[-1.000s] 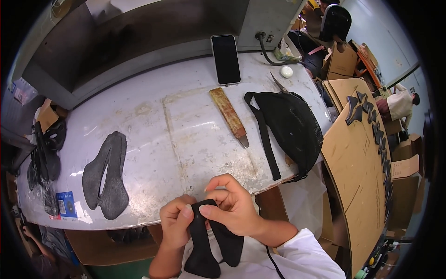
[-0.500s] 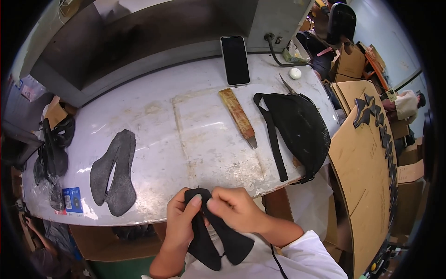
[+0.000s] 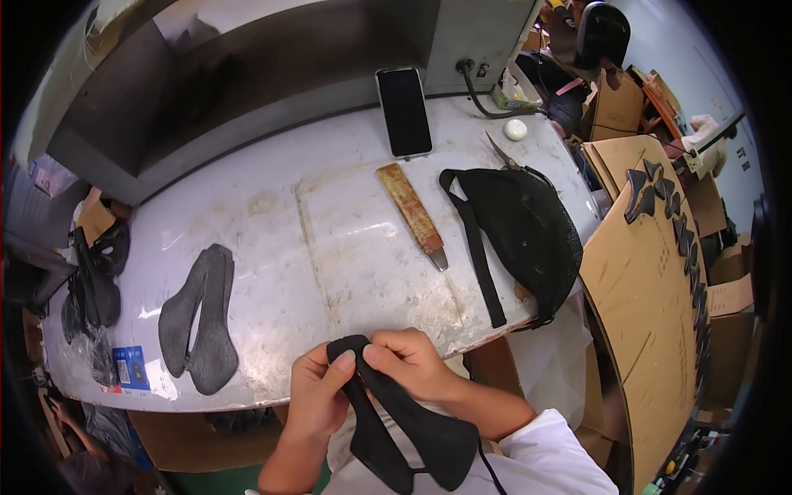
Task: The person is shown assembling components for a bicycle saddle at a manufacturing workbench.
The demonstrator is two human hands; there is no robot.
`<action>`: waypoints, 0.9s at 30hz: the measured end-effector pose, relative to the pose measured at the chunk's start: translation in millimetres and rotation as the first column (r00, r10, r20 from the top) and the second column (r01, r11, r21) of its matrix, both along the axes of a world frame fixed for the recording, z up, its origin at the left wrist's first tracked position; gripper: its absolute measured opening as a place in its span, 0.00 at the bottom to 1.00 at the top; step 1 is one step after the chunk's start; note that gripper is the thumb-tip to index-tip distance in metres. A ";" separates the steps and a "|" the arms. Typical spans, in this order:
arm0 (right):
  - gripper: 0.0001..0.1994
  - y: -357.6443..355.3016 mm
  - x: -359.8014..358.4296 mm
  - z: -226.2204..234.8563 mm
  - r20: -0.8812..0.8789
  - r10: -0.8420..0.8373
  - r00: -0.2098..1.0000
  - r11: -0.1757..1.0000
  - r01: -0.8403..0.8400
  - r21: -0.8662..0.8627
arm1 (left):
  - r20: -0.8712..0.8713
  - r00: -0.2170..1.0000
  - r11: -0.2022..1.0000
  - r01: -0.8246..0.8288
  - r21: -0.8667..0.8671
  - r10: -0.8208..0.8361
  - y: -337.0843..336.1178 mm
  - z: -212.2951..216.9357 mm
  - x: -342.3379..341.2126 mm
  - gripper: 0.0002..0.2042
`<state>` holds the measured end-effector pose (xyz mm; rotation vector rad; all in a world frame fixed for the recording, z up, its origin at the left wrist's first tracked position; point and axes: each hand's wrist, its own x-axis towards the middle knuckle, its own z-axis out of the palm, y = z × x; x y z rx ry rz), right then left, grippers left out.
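Observation:
Close to my body, past the table's front edge, I hold a black bicycle saddle cover (image 3: 450, 441) with a long slot down its middle. Its narrow end points away from me and its two wide lobes hang toward my lap. My left hand (image 3: 320, 386) is closed on the left side of the narrow end, thumb on top. Opposite it, my right hand (image 3: 417, 370) pinches the right side between thumb and curled fingers. A similar grey saddle-shaped piece (image 3: 216, 351) lies flat on the white table (image 3: 272, 322) to the left.
Farther back lie a knife with a worn handle (image 3: 410, 208), a black mesh pouch (image 3: 528, 227) and a phone (image 3: 404, 113). A small white round thing (image 3: 515, 129) sits near a pointed metal tool (image 3: 501, 151). Cardboard (image 3: 631, 322) bearing small black pieces stands right. Black items (image 3: 91, 285) pile up left.
My right thumb and fingers have settled into a pinch on the narrow end. The cover's lobes have swung right and lower, and its slot looks wider. The view has shifted slightly.

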<state>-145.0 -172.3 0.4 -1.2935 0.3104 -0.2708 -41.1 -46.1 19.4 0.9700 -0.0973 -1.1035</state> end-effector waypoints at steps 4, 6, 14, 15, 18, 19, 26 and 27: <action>0.23 -11.9 -19.3 -19.7 0.091 -0.153 0.984 0.988 0.152 0.009 | 0.129 0.988 0.996 0.072 0.053 -0.079 -5.1 32.7 25.1 0.08; 0.22 -24.2 -36.9 -29.3 0.103 -0.308 0.946 0.926 0.323 -0.195 | 0.326 0.941 0.993 0.054 0.103 -0.085 -15.4 59.0 47.8 0.07; 0.19 -33.5 -42.5 -41.2 0.140 -0.472 0.870 0.873 0.483 -0.061 | 0.947 0.057 0.947 0.044 -0.317 0.315 -110.2 128.2 181.2 0.14; 0.18 -32.2 -42.7 -42.4 0.157 -0.481 0.863 0.854 0.501 -0.140 | 0.940 0.175 0.955 0.009 -0.297 0.291 -119.6 121.2 194.9 0.16; 0.16 -29.9 -43.4 -41.1 0.195 -0.474 0.859 0.837 0.508 -0.203 | 0.866 0.452 0.964 -0.243 -0.112 0.214 -122.1 83.8 245.9 0.19; 0.15 -31.2 -43.3 -38.5 0.198 -0.453 0.869 0.828 0.492 -0.268 | 0.903 0.396 0.964 -0.256 -0.066 0.167 -123.8 71.9 254.5 0.19; 0.08 -36.5 -44.2 -40.6 0.122 -0.444 0.888 0.835 0.460 -0.303 | 0.864 -0.451 0.966 -0.221 0.135 -0.224 -143.8 15.1 239.4 0.14; 0.08 -36.9 -43.8 -41.8 0.097 -0.433 0.896 0.834 0.439 -0.333 | 0.840 -0.479 0.953 -0.273 0.131 -0.253 -154.4 15.7 233.9 0.13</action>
